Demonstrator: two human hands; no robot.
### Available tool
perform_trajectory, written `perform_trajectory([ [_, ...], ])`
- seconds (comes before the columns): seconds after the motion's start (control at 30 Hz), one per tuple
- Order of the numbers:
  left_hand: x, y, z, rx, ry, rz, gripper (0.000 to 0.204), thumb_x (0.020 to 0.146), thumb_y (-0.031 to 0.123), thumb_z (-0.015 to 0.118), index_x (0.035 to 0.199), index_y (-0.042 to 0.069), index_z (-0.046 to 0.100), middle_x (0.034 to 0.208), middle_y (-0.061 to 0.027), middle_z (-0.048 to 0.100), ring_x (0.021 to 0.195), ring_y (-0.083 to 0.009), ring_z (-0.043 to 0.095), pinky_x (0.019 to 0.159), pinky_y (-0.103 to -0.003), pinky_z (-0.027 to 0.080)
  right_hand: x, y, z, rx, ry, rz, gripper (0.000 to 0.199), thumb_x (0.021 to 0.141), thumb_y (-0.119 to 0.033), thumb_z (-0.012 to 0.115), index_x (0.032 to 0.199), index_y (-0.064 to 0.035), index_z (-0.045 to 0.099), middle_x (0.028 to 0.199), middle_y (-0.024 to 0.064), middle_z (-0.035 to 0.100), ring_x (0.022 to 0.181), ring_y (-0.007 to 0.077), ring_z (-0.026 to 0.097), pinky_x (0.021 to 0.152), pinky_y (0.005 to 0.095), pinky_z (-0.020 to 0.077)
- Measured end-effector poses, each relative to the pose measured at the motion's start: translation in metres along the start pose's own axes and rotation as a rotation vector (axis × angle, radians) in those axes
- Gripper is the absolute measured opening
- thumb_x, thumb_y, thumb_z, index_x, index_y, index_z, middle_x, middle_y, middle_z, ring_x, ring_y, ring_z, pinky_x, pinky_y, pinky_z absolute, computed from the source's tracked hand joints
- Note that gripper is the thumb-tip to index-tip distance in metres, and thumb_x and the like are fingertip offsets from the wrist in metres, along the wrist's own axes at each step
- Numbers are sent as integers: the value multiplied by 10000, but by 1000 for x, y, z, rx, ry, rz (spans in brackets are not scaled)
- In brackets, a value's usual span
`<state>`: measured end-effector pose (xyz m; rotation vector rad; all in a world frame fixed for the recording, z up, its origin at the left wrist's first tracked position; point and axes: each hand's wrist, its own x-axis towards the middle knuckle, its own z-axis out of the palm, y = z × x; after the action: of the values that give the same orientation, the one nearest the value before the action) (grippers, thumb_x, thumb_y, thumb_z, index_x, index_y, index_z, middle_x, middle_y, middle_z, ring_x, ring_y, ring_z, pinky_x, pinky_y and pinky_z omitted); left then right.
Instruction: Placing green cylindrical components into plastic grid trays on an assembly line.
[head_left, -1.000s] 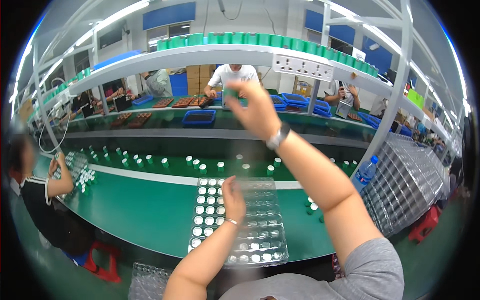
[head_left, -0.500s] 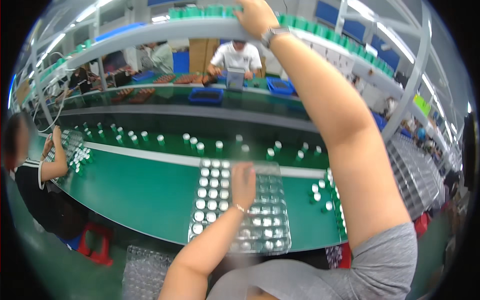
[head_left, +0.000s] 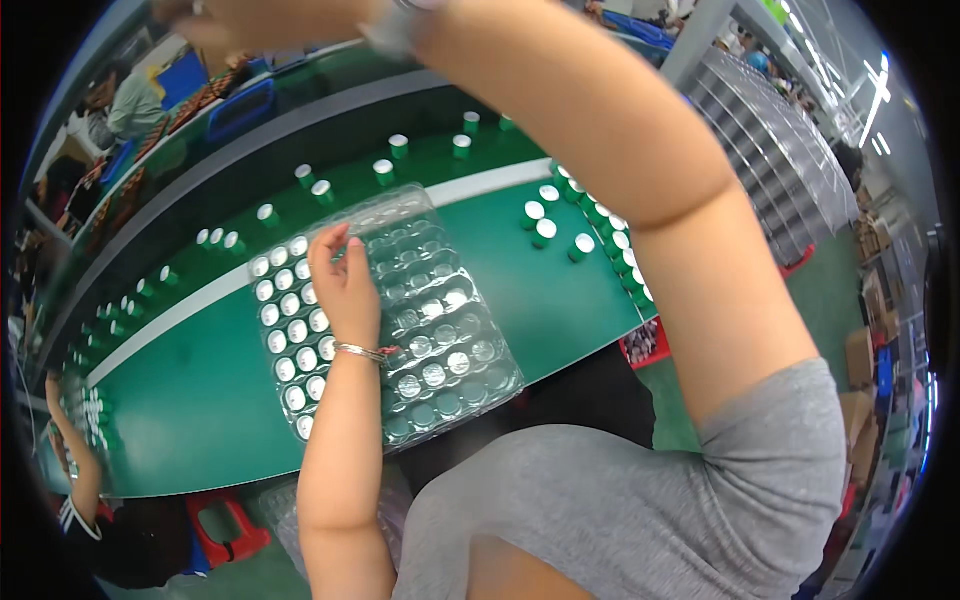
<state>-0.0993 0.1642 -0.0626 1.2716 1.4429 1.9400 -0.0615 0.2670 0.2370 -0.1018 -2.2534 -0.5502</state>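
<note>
A clear plastic tray [head_left: 455, 330] with round pockets lies at a slant on the green work surface. White-topped green cylinders [head_left: 285, 369] fill its left columns; in the other columns, shiny round shapes show in some pockets. My left hand [head_left: 345, 285] rests over the middle of the tray, its fingers loosely bent, thumb apart, and nothing visible in them. Reaching up across the view, my right arm ends at the top left edge, where my right hand [head_left: 260, 22] is smeared by motion and partly cut off. Whether it holds anything is hidden.
Loose green cylinders [head_left: 384, 172] stand along the dark green strip beyond a pale rail [head_left: 490, 185]. More cylinders [head_left: 544, 233] cluster at the right. A co-worker's arm [head_left: 80, 450] is at the far left, near a red stool [head_left: 230, 530]. Stacked clear trays [head_left: 770, 150] stand at the upper right.
The view has turned and dropped, so the overhead shelf is mostly out of sight. My right hand has left the shelf's green cylinders and swung left. My left hand remains over the tray.
</note>
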Motion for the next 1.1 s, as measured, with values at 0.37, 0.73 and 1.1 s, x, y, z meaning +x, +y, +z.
perform_trajectory([
  [0.37, -9, -7, 4, 16, -99, -68, 228, 949, 72, 556, 1167, 12, 584, 1133, -56, 578, 1046, -142, 528, 913, -286, 443, -344, -57, -21, -49, -1000, 886, 482, 793, -327, 738, 1169, -63, 592, 1076, 159, 569, 858, 344, 656, 739, 424, 544],
  [0.73, -4, -6, 4, 6, -135, -112, 178, 921, 29, 565, 1094, -6, 591, 1114, -68, 567, 997, -147, 543, 877, -270, 442, -372, -52, -28, 57, -959, 838, 392, 767, -37, 698, 1148, -66, 613, 1065, 131, 550, 949, 323, 610, 809, 420, 528],
  [1.1, -6, -3, 5, 39, -206, -199, 156, 964, 117, 562, 1055, 7, 624, 1042, -55, 618, 956, -149, 599, 815, -301, 519, -373, -64, -37, 15, -729, 702, 320, 789, -118, 698, 1108, -142, 682, 980, 30, 580, 956, 248, 548, 806, 363, 508],
])
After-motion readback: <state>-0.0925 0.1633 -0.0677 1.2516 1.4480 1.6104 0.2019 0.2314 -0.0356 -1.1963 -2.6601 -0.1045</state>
